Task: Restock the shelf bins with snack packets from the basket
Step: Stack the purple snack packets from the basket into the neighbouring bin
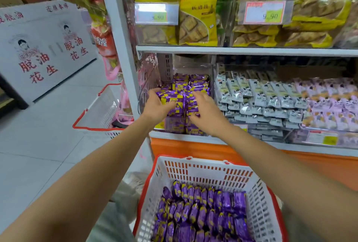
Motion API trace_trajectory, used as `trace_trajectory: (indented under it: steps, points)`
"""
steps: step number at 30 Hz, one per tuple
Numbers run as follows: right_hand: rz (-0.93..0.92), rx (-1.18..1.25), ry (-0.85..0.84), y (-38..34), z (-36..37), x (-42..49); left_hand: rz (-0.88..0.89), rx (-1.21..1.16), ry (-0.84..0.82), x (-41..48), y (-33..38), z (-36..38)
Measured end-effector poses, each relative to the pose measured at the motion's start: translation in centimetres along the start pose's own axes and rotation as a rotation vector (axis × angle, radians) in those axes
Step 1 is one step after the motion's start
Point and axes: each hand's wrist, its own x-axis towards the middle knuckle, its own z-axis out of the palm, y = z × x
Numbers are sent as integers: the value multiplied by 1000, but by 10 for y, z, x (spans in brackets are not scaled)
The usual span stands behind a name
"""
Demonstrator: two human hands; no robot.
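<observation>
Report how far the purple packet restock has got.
Done: purple packets are already stacked in the clear bin. In hand: the left hand grips a bunch of packets at the bin's front, and the right hand rests open beside it. Left: the basket below holds several rows of purple packets, so plenty remains.

Left hand (157,107), right hand (208,114) bare; grey trousers (121,216).

It was a shop, some kind of snack or grocery store. White metal shelves (251,50) carried clear bins (214,79) full of snack packets (193,82), with price tags (264,12) on the front. Plastic shopping baskets (259,212) stood in the tiled aisle.
</observation>
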Motion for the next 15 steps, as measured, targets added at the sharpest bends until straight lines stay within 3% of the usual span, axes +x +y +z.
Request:
trace_trajectory:
  steps: [5, 15]
  points:
    - [49, -289, -261, 5, 12, 28, -81, 83, 47, 49, -13, 12]
    - [-27, -500, -269, 14, 37, 37, -102, 135, -101, 122, -29, 25]
